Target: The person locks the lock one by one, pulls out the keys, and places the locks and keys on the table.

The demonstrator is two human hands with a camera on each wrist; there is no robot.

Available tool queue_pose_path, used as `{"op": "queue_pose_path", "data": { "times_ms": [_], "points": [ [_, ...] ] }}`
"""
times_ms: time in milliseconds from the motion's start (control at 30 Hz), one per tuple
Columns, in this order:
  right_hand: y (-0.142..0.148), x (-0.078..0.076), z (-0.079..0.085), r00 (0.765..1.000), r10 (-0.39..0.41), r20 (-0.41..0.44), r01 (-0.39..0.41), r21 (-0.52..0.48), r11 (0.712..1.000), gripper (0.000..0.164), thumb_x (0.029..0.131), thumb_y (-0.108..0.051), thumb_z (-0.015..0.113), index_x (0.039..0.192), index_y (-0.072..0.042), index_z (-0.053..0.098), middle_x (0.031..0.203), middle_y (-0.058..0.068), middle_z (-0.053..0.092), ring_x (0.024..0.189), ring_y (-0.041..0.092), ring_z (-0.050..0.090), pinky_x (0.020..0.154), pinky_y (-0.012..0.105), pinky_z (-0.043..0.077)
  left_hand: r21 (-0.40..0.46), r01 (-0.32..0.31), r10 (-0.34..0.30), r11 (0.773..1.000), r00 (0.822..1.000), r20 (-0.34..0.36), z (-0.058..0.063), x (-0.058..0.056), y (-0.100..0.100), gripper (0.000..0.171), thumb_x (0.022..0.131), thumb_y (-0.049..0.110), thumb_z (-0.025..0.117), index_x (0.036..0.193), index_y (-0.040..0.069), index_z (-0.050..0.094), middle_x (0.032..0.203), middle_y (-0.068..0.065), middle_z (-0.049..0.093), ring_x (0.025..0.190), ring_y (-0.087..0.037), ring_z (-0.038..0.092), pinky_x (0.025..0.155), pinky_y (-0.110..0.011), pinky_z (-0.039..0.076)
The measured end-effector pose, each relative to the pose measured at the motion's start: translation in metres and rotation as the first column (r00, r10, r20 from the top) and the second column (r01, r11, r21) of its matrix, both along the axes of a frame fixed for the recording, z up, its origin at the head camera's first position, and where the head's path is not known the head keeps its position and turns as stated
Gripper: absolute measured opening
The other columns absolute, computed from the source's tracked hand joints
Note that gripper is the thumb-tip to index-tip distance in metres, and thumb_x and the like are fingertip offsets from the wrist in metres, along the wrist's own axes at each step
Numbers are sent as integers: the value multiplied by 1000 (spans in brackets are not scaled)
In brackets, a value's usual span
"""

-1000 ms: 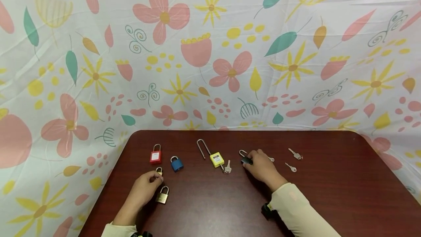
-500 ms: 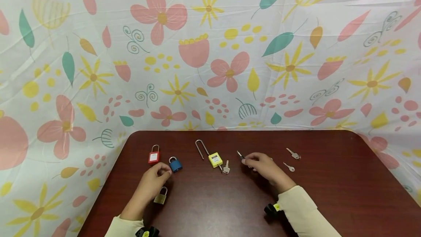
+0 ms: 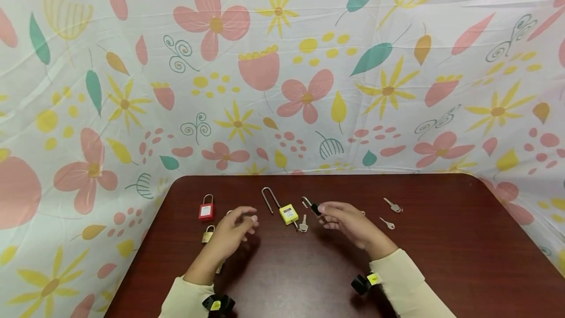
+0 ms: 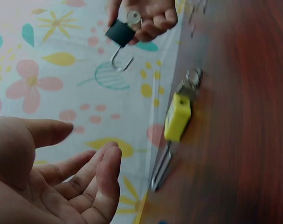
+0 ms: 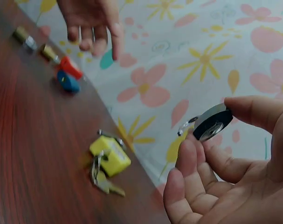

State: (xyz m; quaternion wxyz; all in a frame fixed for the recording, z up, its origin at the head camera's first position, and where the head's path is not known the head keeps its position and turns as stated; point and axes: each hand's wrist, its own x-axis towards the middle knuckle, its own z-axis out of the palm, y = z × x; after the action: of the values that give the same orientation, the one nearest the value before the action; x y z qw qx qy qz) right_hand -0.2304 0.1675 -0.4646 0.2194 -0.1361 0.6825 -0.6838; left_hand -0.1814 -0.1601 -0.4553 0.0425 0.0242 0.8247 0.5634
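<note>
My right hand [image 3: 348, 221] pinches a black padlock [image 3: 315, 209] between thumb and fingers, raised over the table. Its shackle is swung free and points away from the hand. A round key head [image 4: 133, 17] shows at the padlock's other end in the left wrist view. My left hand [image 3: 230, 235] hovers with nothing in it, fingers spread and loosely bent, thumb apart. Between the two hands lies a yellow padlock [image 3: 289, 214] with a long shackle and keys [image 3: 303, 225] hanging from it. The left hand hides most of a blue padlock [image 5: 68, 82] in the head view.
On the left of the dark red table [image 3: 282, 278] lie a red padlock [image 3: 206, 211] and a brass padlock [image 3: 208, 234]. Another brass padlock [image 3: 219, 267] is mostly behind the left wrist. Loose keys [image 3: 393, 205] lie at the right. A flowered cloth [image 3: 273, 77] hangs behind.
My right hand has lifted the black padlock off the table and turned it leftward. The left hand has left the small brass padlock and moved right, its fingers spreading.
</note>
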Motion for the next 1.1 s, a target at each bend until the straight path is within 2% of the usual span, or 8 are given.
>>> {"op": "queue_pose_path", "data": {
  "times_ms": [100,233,367,600,767,933,1100],
  "points": [
    [-5,3,5,999,48,19,-46,-87,995,17,105,-22,52,112,-10,63,103,-5,67,95,9,66,91,31,55,48,30,-30,998,1000,0,3,-3,12,32,104,26,57,132,12,63,113,-19,72,91,-23,69,72,-31,56],
    [-9,6,12,993,111,35,-103,-173,980,18,107,-20,48,109,-14,65,103,-4,68,95,8,66,90,29,55,85,77,-75,993,997,-25,7,-7,29,38,106,31,53,138,12,59,117,-18,72,97,-30,69,75,-32,57],
    [-13,10,19,981,191,20,-179,-261,949,23,108,-17,45,112,-12,67,103,-2,70,94,8,66,89,28,55,112,117,-111,987,992,-56,13,-9,45,39,107,35,49,139,14,57,115,-16,70,95,-24,69,74,-33,57],
    [-19,13,23,958,286,-18,-270,-399,876,32,109,-14,37,113,-10,69,101,-1,69,92,9,65,89,28,54,230,165,-147,959,985,-93,20,-13,66,39,109,36,45,123,2,58,103,-24,67,84,-18,68,75,-37,57],
    [-21,14,18,943,332,-22,-307,-440,844,36,110,-13,34,115,-10,69,104,-2,69,92,10,64,89,28,52,171,217,-200,961,973,-111,19,-11,72,38,109,36,44,109,1,61,95,-25,66,78,-19,66,72,-32,57],
    [-20,14,12,928,373,-16,-339,-455,823,37,110,-13,33,116,-10,70,107,-2,70,93,9,63,91,29,51,110,244,-231,963,966,-119,16,-9,73,41,108,40,45,95,5,62,84,-16,64,69,-13,59,65,-28,53],
    [-17,13,10,930,367,-7,-335,-424,842,36,110,-13,34,117,-11,69,106,-3,70,93,8,64,91,28,52,94,219,-207,971,971,-121,12,-9,75,40,108,38,46,87,7,60,75,-10,60,62,-11,54,60,-25,48]
  ]
}}
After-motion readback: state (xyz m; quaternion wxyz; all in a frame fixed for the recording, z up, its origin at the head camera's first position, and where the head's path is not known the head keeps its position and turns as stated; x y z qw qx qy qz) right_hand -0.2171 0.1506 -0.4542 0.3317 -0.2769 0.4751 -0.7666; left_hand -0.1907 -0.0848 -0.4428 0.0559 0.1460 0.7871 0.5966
